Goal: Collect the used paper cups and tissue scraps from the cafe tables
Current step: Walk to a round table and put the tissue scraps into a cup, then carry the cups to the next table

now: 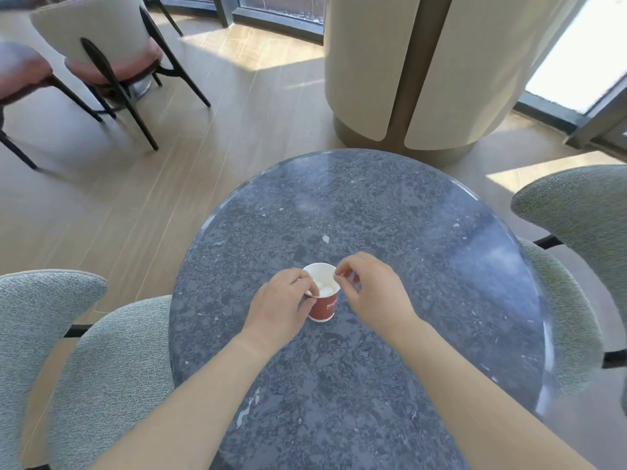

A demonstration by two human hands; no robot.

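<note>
**Bare forearms meet at a cup on the stone table**

Bare forearms reach in from the near edge over a round, dark grey speckled stone table. The left hand grips a red paper cup by its left side. The cup stands upright near the table's middle and holds white crumpled tissue balls. The right hand hovers at the cup's right rim with fingertips drawn together; whether they pinch anything cannot be told. A small white scrap lies on the table beyond the cup. Grey-green upholstered chairs flank the table.
</note>
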